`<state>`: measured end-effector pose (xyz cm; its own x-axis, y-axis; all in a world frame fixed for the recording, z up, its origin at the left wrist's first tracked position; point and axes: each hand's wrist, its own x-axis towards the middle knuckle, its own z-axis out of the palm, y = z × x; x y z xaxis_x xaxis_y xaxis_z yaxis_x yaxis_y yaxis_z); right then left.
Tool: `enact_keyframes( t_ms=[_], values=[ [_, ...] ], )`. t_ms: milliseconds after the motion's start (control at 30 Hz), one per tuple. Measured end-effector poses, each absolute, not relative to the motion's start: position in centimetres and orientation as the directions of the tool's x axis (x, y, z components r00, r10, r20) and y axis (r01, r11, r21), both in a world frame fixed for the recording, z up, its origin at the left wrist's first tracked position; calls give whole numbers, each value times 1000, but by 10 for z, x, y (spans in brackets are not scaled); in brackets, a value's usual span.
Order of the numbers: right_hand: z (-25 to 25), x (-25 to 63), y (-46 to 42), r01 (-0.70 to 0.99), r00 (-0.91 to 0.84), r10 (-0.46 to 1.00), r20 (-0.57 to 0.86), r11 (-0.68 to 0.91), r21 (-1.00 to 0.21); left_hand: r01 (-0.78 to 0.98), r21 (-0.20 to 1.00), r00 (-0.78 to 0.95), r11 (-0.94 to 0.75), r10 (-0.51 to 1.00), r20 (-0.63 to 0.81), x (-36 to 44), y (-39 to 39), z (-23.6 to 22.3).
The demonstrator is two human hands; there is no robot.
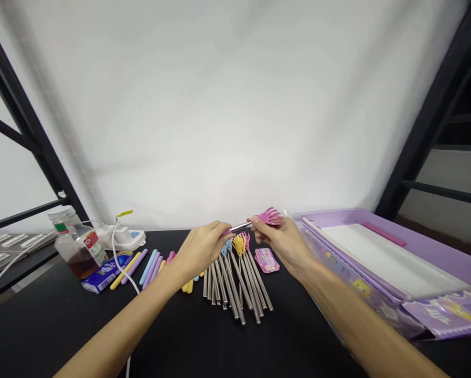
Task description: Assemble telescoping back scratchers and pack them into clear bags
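Left hand [202, 248] pinches a thin steel rod [241, 227] at its pink tip; right hand [279, 245] pinches it just below a pink plastic hand [269, 216], level above the black tabletop [62, 336]. Rod looks light, stiff, smooth, perhaps slippery; plastic hand thin, likely flexible. Shaft offers the firmest hold. Matching rods [235, 294] lie fanned beneath.

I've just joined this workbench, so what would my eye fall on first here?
First comes the metal back scratcher with a pink hand-shaped tip, held up between the left hand and right hand over the black table. Just below them, a fan of steel back scratchers with colored tips lies on the table. To the right sits a large purple tray.
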<state>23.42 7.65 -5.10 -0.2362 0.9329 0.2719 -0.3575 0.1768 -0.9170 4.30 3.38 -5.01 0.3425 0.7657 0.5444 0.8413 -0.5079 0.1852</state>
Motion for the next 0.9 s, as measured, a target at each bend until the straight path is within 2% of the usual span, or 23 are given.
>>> enact_keyframes(
  t_ms=[67, 133, 200, 233, 300, 400, 467, 500, 567, 633, 700, 800, 900],
  values=[
    [-50, 242, 79, -339, -302, 913, 273, 165, -926, 721, 462, 311, -516, 837, 449, 44, 30, -48],
    [-49, 250, 82, -307, -389, 884, 258, 140, -941, 532, 734, 347, -422, 900, 265, 46, 25, -47],
    [-49, 255, 84, -272, -458, 853, 250, 134, -953, 313, 921, 460, -231, 885, 65, 48, 22, -47],
    [-49, 257, 84, -259, -475, 843, 251, 138, -956, 225, 965, 515, -138, 857, 3, 49, 22, -48],
    [-45, 261, 84, -239, -475, 845, 246, 144, -960, 130, 990, 544, -55, 839, -25, 51, 22, -50],
    [-36, 276, 86, -174, -410, 886, 218, 159, -972, 135, 986, 410, -99, 911, 36, 54, 27, -55],
    [-33, 294, 92, 38, -317, 922, 223, 248, -968, 177, 975, 288, -134, 954, 79, 56, 30, -59],
    [-33, 306, 96, 233, -253, 936, 245, 304, -924, 203, 968, 247, -146, 965, 93, 57, 31, -61],
    [-39, 329, 104, 672, -143, 943, 300, 315, -670, 250, 953, 214, -170, 970, 117, 59, 31, -65],
    [-50, 347, 111, 886, -100, 961, 257, 203, -416, 275, 945, 227, -179, 967, 118, 62, 30, -68],
    [-59, 357, 115, 940, -95, 981, 170, 144, -309, 281, 943, 248, -177, 963, 107, 66, 27, -71],
    [-65, 359, 115, 939, -115, 987, 111, 145, -311, 289, 941, 271, -179, 957, 98, 69, 24, -73],
    [-58, 355, 111, 936, -97, 986, 135, 136, -323, 282, 942, 288, -181, 953, 97, 71, 21, -72]
  ],
)
